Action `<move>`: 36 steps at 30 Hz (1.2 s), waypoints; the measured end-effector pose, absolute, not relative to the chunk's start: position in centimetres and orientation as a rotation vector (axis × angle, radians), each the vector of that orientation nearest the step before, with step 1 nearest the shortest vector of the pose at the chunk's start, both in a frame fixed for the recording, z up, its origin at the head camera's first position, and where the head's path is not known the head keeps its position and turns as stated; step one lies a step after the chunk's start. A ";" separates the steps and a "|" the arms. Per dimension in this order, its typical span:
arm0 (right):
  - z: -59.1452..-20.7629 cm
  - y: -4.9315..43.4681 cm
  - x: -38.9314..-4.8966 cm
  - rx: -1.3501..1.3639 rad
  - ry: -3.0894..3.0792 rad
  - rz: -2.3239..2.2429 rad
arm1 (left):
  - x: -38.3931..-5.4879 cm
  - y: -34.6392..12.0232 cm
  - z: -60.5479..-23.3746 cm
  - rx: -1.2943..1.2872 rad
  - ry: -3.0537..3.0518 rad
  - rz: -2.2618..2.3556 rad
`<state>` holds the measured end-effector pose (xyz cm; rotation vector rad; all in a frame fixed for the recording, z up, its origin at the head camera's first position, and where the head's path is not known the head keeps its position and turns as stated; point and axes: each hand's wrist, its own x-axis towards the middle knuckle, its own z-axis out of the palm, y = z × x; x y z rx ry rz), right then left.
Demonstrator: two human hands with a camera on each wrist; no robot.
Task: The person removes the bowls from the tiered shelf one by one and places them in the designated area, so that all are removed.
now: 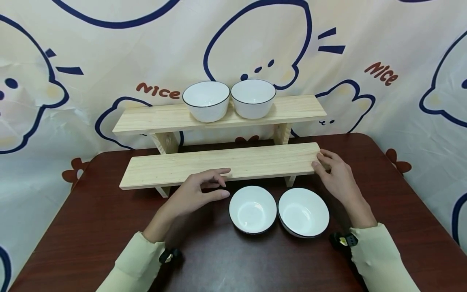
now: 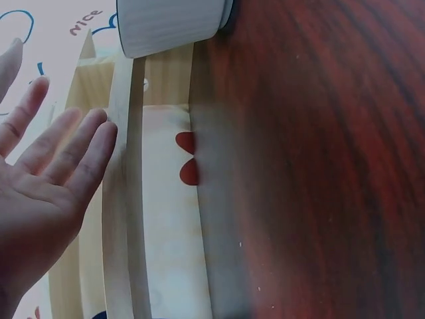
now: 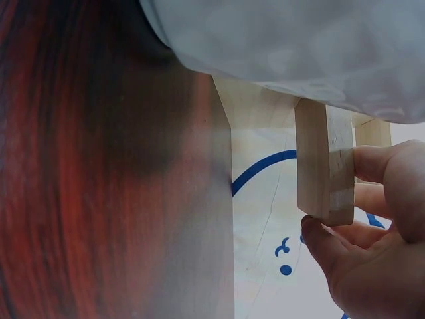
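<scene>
My right hand [image 1: 336, 177] is at the right end of the lower board of a two-tier wooden shelf [image 1: 219, 164]. Its thumb and fingers bend round the end corner, as the board end [image 3: 325, 163] shows in the right wrist view. Over the board's front edge, left of the middle, hovers my left hand [image 1: 198, 190], fingers extended and holding nothing. Just right of its thumb stands a white bowl [image 1: 253, 209] with a dark rim. A second white bowl [image 1: 303, 211] sits beside it on the table, nearer my right hand.
Two more white bowls, a left one [image 1: 206, 103] and a right one [image 1: 253, 99], stand side by side on the upper board [image 1: 153, 119]. The dark wooden table [image 1: 219, 259] ends at a cartoon-print cloth [image 1: 175, 52] behind the shelf.
</scene>
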<state>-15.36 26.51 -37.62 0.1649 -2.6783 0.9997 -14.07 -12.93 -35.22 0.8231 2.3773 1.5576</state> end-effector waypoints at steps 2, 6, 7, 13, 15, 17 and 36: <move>-37.6 26.5 -15.3 0.165 -2.679 1.000 | -14.2 -13.1 -35.1 0.814 2.378 1.569; -37.6 26.6 -15.3 0.167 -2.677 1.002 | -14.5 -13.4 -34.6 0.764 2.378 1.594; -37.6 26.6 -15.3 0.168 -2.677 1.000 | -14.7 -13.6 -34.5 0.753 2.384 1.601; -37.6 26.6 -15.2 0.171 -2.676 0.997 | -15.3 -14.3 -33.8 0.743 2.431 1.656; -37.6 26.6 -15.2 0.170 -2.677 0.997 | -15.5 -14.5 -33.5 0.753 2.458 1.669; -37.6 26.6 -15.2 0.168 -2.678 0.999 | -15.7 -14.6 -33.2 0.752 2.493 1.683; -37.6 26.6 -15.2 0.161 -2.677 0.991 | -17.3 -15.1 -31.0 0.717 2.715 1.833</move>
